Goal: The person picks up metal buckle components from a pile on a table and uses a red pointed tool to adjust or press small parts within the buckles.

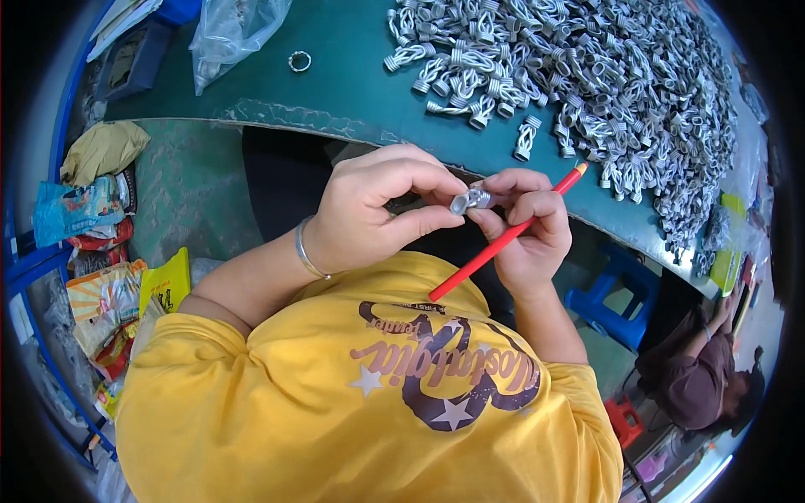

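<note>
Between my two hands, just off the table's front edge, is a small grey metal part (471, 200) with a round open end. My left hand (381, 205) pinches it by the open end between thumb and fingertips. The fingers of my right hand (528, 226) close on its other end, which they partly hide. A red stick-shaped tool, like a pencil or marker (495, 248), also lies in my right hand, slanting across the fingers with its yellowish tip up and to the right. One similar grey part (527, 138) lies on the table beyond the right hand.
A large heap of grey metal parts (620, 92) covers the right of the green table (352, 75). A metal ring (299, 61) and a clear plastic bag (235, 38) lie at left. Blue stool (616, 293) and another person (700, 373) are at right; packets (105, 289) at left.
</note>
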{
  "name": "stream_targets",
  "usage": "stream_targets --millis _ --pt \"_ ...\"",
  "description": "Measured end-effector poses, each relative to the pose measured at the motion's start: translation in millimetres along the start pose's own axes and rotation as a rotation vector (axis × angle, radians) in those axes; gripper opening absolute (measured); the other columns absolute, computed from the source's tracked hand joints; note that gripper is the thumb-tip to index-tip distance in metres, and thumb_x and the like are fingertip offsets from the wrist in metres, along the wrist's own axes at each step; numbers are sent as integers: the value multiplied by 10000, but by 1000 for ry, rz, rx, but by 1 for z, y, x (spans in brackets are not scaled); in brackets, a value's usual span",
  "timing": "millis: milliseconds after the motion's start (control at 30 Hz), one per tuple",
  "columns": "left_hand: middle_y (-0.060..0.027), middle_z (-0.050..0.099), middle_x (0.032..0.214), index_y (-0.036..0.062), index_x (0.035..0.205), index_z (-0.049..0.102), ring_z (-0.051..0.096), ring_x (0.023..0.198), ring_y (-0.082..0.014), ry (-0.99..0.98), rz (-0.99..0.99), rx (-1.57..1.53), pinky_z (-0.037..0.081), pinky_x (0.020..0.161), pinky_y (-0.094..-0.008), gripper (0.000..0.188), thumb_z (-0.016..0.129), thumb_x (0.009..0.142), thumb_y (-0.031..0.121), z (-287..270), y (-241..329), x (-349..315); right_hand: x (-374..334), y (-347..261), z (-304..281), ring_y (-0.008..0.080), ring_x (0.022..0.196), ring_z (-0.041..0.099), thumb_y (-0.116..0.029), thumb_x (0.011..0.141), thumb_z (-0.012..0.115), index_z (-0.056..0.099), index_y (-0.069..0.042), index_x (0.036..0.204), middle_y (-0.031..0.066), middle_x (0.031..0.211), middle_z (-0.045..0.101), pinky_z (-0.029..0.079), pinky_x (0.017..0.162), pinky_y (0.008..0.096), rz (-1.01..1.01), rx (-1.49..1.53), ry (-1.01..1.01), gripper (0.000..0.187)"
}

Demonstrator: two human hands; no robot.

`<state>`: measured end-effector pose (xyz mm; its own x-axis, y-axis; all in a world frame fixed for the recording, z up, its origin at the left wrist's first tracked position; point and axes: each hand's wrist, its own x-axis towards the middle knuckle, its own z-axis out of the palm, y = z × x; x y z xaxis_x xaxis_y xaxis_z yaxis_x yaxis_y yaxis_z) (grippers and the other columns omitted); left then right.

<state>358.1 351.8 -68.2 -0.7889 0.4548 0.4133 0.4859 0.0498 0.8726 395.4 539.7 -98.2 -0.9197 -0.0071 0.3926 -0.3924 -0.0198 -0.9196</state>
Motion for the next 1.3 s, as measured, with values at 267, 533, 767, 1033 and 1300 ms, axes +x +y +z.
stream_targets --millis 267,533,767,1033,1300 --pt "-122 604 929 -58 961 579 622 793 -144 8 -250 -272 527 674 -243 212 646 762 -89 -1 -8 -8 0 0 -4 145 765 594 73 709 714 384 -56 817 194 994 589 513 670 250 17 133 32 370" --pt "-100 642 839 -22 874 608 636 740 -152 61 -148 -158 516 659 -255 176 694 721 -24 2 -7 -7 3 -3 3 128 721 574 49 708 724 394 -56 789 171 962 599 498 648 242 10 -8 50 355" --pt "-100 625 780 7 811 593 584 630 -165 220 68 116 468 564 -242 173 714 693 -31 -22 -11 28 64 -37 -14 116 715 554 95 736 653 404 -51 767 135 884 591 459 620 226 -1 -52 43 290" --pt "-58 587 735 0 793 600 544 600 -102 314 -99 89 436 552 -210 78 659 747 -21 -33 -33 40 212 -67 -41 188 705 593 71 755 589 404 -47 794 138 819 591 488 604 272 388 -68 -121 222" --pt "-54 583 755 2 790 602 538 610 -99 301 -175 3 432 558 -206 74 659 747 -14 -36 -30 40 279 -58 -72 248 820 647 -93 867 590 454 -42 877 170 947 607 554 637 297 119 160 378 146"
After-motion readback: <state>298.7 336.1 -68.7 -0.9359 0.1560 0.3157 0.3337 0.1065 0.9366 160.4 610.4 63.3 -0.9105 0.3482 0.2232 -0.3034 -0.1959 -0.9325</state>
